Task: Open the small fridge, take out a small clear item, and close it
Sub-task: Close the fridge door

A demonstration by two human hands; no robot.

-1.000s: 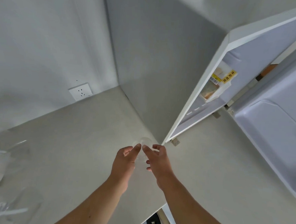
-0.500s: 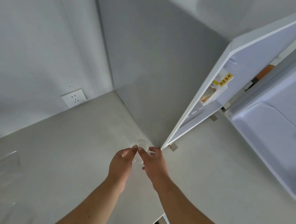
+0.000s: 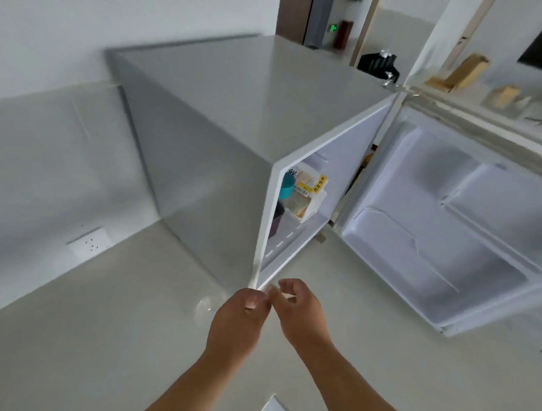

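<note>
Both my left hand [image 3: 242, 313] and right hand [image 3: 295, 310] pinch something unclear at lower centre; the open fridge door [image 3: 450, 230] stands right, nearer my right hand.

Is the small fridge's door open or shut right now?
Open: the fridge door is swung wide, and its inner liner and the interior shelf items show.

A pale grey counter [image 3: 84, 337] runs into the corner. The small fridge [image 3: 223, 133] stands on it against the wall, and a clear round lid [image 3: 207, 309] lies just beside its front corner.
</note>
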